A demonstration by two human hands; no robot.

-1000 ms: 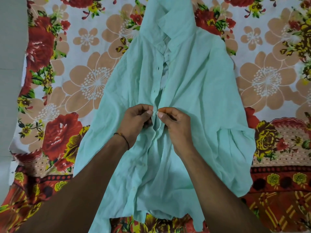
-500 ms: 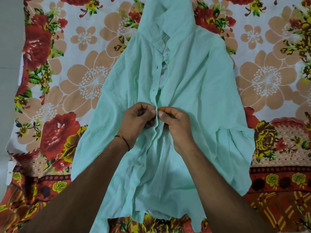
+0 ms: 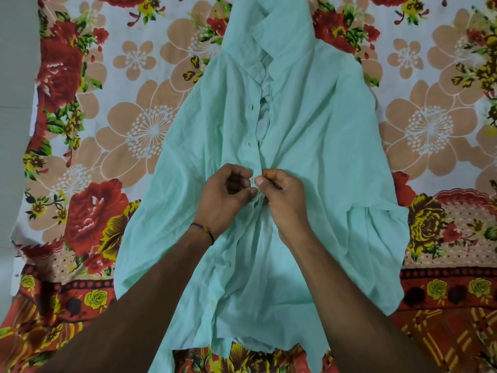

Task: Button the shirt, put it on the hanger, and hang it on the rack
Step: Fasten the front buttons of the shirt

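Note:
A mint-green shirt (image 3: 317,135) lies front-up on a flowered bedsheet, its collar pointing away from me. The front placket gapes above my hands, showing buttonholes; below my hands small buttons sit along the front. My left hand (image 3: 228,197) pinches the left placket edge at mid-chest. My right hand (image 3: 282,200) pinches the right edge, thumb and finger meeting the left hand at a button. No hanger or rack is in view.
The floral bedsheet (image 3: 134,125) with red and peach flowers covers the whole surface. A pale floor strip (image 3: 16,76) runs down the left edge. A dark thread bracelet (image 3: 204,230) circles my left wrist.
Both hands stay at the same spot on the placket; the fingers have shifted slightly as they work the button. The shirt's lower left part has drawn in a little.

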